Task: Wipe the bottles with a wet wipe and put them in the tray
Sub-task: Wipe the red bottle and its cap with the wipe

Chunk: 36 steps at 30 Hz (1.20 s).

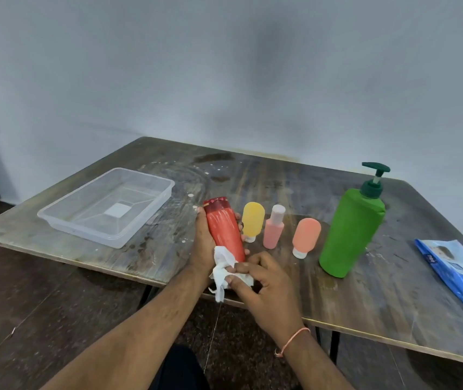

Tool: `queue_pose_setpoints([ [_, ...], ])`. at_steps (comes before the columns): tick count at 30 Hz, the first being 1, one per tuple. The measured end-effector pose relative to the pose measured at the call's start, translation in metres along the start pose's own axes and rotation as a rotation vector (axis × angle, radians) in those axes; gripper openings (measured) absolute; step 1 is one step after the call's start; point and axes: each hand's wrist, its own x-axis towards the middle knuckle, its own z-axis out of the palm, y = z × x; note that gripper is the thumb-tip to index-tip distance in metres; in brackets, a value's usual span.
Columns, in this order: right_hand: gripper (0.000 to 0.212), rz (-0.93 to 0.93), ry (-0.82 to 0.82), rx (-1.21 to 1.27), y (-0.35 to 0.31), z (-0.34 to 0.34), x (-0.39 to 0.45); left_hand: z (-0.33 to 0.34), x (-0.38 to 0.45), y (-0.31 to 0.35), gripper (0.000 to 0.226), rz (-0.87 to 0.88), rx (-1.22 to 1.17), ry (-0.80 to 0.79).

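Your forearms: bare, no sleeves in view. Right wrist — thin pink-orange thread bracelet (292,341). Lap — dark clothing (181,370), possibly trousers.

Red bottle (225,231) tilted, white wet wipe (226,270) at its base — four other bottles upright; clear tray (106,206) empty, left.

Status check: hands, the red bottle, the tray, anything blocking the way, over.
Left hand grips red bottle; right hand presses wet wipe to its lower end. Tray empty, four bottles standing unwiped. Path to tray clear.
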Motion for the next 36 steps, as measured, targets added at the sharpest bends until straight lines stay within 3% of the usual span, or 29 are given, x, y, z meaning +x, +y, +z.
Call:
queue_pose_setpoints([
  [7, 0.014, 0.086, 0.198, -0.052, 0.000, 0.003, 0.007, 0.003, 0.000, -0.005, 0.085, 0.051, 0.088, 0.097],
  [14, 0.017, -0.060, 0.030, -0.031, 0.000, 0.004, -0.002, -0.004, 0.004, -0.003, 0.088, -0.011, -0.004, 0.036],
  [17, 0.015, -0.009, 0.092, -0.036, 0.001, 0.003, 0.003, -0.002, 0.004, -0.003, 0.087, 0.009, 0.004, 0.012],
  [21, 0.023, 0.097, 0.225, -0.055, 0.001, 0.002, 0.008, -0.002, 0.004, -0.008, 0.087, 0.067, 0.079, 0.096],
  [28, 0.018, -0.036, 0.051, -0.029, 0.000, 0.003, -0.001, -0.005, 0.006, -0.003, 0.088, -0.010, -0.004, -0.002],
  [36, 0.014, 0.078, 0.217, -0.030, -0.004, 0.004, 0.009, 0.000, 0.004, -0.006, 0.087, 0.047, 0.056, 0.079],
])
